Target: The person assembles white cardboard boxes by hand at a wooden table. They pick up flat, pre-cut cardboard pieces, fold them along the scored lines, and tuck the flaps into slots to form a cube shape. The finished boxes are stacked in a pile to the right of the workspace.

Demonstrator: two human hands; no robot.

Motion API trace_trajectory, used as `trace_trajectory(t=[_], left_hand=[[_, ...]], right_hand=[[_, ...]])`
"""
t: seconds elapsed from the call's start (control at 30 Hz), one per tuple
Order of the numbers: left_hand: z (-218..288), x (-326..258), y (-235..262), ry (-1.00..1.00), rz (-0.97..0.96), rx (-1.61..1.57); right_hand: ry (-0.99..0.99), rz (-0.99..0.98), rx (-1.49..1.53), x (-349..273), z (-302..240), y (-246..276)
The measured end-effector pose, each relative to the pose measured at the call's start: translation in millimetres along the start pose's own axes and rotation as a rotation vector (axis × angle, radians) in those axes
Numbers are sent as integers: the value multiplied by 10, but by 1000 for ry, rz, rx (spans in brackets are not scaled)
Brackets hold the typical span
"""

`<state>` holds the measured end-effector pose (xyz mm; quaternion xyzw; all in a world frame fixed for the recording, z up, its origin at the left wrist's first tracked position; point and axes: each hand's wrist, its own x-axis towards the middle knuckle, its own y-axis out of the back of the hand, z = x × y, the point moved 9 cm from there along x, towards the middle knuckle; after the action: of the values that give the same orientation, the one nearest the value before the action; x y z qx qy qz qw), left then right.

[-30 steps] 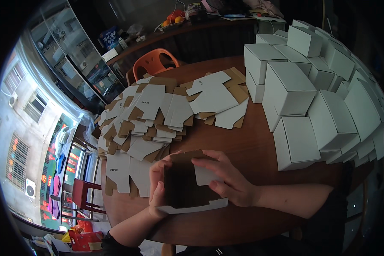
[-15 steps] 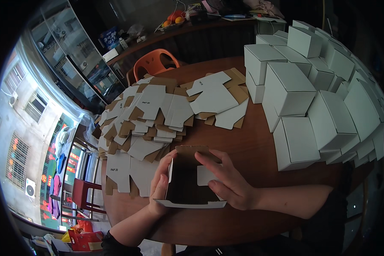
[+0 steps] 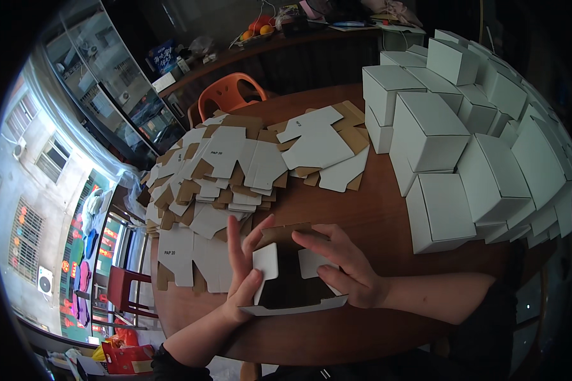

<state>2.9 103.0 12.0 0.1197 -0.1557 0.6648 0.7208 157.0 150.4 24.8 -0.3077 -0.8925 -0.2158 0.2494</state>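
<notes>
Between my two hands, above the near part of the table, sits a part-folded cardboard box [image 3: 290,287], white outside and brown inside, with its opening facing up. My left hand [image 3: 240,279] supports the box's left side, its fingers stretched upward and its thumb by the white left flap [image 3: 266,264]. On the other side my right hand [image 3: 351,270] grips the box, fingertips at the brown far panel and thumb by the white right flap [image 3: 313,263]. Both side flaps lean inward over the opening. The fingers behind the side walls are partly hidden.
Flat white-and-brown box blanks [image 3: 219,171] lie in an untidy heap at the left, with a smaller pile [image 3: 321,147] beside it. Folded white boxes [image 3: 438,206] are stacked high on the right of the round wooden table [image 3: 375,219]. An orange chair [image 3: 232,92] stands beyond.
The left flap has come into view, leaning inward over the opening. My left fingers have straightened upward, and the box has shifted slightly right and tilted.
</notes>
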Motion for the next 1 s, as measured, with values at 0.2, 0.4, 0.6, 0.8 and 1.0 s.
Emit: trace_trajectory(t=[0.2, 0.4, 0.6, 0.8, 1.0], left_hand=[[-52, 30, 13, 154, -50, 71], [-58, 26, 26, 202, -22, 84], [-73, 13, 46, 225, 1, 38], [-94, -32, 122, 128, 109, -2], [-70, -47, 159, -57, 37, -1]], right_hand=[[-7, 9, 50, 31, -1, -12], [11, 19, 22, 46, 2, -11], [-23, 50, 65, 12, 28, 35], [-16, 64, 32, 19, 57, 36], [-2, 43, 30, 48, 9, 11]])
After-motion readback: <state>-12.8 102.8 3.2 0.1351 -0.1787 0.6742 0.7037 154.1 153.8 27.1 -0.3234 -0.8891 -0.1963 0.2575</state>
